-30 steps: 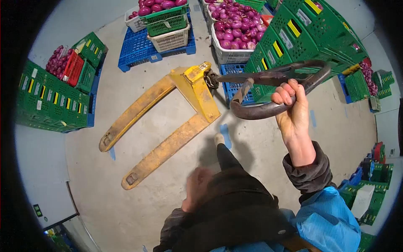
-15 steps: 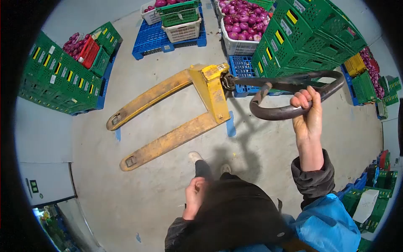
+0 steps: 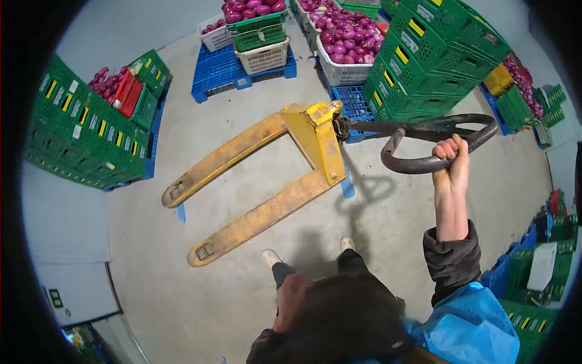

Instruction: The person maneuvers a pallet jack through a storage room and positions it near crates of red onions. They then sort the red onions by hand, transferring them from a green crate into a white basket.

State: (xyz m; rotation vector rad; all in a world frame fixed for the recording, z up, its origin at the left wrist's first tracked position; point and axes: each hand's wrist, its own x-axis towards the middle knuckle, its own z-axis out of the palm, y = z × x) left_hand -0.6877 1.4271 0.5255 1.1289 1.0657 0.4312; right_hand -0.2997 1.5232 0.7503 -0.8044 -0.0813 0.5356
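The fingers of my right hand (image 3: 453, 159) are wrapped round the dark looped handle (image 3: 415, 164) of a yellow pallet jack (image 3: 319, 145). Its worn near fork (image 3: 260, 217) and far fork (image 3: 225, 159) lie low over the floor, pointing left, with no pallet on them. Close to my body, beside the dark clothing on my front, hangs my left hand (image 3: 292, 300). Motion blur hides its fingers, and I see nothing in it.
A blue pallet (image 3: 215, 74) with crates of purple onions (image 3: 253, 8) stands ahead. Stacked green crates (image 3: 418, 60) are beyond the handle. More green crates (image 3: 91, 124) line the left wall. Grey concrete floor (image 3: 182, 285) surrounds the forks.
The pallet jack sits slightly further right and lower in view, still held by my right hand. My feet stand wider apart. My left hand has shifted slightly and blurred.
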